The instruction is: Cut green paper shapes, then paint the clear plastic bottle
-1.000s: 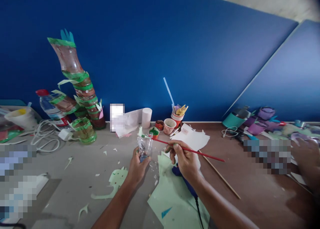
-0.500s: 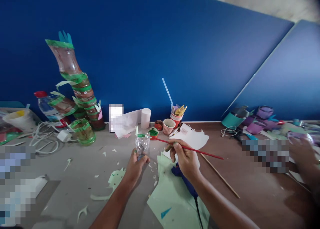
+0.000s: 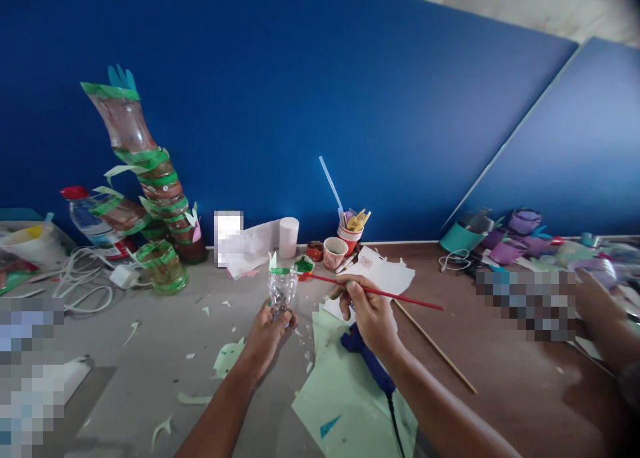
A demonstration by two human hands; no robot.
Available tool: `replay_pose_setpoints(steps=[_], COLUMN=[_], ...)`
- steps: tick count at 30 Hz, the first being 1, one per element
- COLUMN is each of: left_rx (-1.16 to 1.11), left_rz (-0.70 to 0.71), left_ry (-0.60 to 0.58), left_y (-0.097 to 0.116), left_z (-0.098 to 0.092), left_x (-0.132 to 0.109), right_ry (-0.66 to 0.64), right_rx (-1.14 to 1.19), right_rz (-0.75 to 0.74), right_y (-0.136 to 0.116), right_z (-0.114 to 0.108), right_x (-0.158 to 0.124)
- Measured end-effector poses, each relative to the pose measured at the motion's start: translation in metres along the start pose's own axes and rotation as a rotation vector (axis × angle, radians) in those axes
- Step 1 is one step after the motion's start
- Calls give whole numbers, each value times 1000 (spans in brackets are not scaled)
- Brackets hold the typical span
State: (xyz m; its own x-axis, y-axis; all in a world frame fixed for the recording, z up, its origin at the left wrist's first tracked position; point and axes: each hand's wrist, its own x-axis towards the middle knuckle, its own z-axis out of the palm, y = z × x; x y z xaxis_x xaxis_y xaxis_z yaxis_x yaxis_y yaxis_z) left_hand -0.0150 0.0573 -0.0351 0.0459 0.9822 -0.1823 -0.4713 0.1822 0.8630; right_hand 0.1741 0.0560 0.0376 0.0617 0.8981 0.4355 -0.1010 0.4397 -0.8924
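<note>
My left hand [image 3: 264, 331] is closed round the bottom of a clear cut plastic bottle piece [image 3: 281, 288], held upright above the table. Its top rim carries a green band. My right hand [image 3: 367, 315] pinches a red-handled paintbrush [image 3: 390, 296] near its middle. The brush tip rests at the bottle piece's green rim. A small pot of green paint [image 3: 304, 266] stands just behind the brush tip. Pale green paper sheets [image 3: 345, 395] lie under my right forearm, with a blue glue gun [image 3: 367, 361] on them.
A leaning tower of green-banded bottle sections [image 3: 145, 171] stands at the back left beside a water bottle [image 3: 93, 225] and white cables [image 3: 80, 278]. Paper cups [image 3: 336, 251], a thin wooden stick [image 3: 435, 345] and another person's hand [image 3: 597, 305] lie to the right.
Both hands and the bottle piece have drifted slightly left and away in the picture. The brush tip stays at the green rim. The grips are unchanged.
</note>
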Motion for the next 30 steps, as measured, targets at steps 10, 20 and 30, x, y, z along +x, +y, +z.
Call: replay_pose_setpoints(steps=[10,20,30], left_rx=[-94,-109,-82], left_rz=[-21,-49,-38], left_ry=[-98,-179,-151], left_y=[-3,4,8], left_z=[-7,-7,-4], left_x=[2,-3,-6], right_ry=[16,39,36], right_rx=[19,47,79], right_rz=[30,69,98], right_y=[-1,-1,0], right_z=[-3,-7,-9], right_x=[4,8,8])
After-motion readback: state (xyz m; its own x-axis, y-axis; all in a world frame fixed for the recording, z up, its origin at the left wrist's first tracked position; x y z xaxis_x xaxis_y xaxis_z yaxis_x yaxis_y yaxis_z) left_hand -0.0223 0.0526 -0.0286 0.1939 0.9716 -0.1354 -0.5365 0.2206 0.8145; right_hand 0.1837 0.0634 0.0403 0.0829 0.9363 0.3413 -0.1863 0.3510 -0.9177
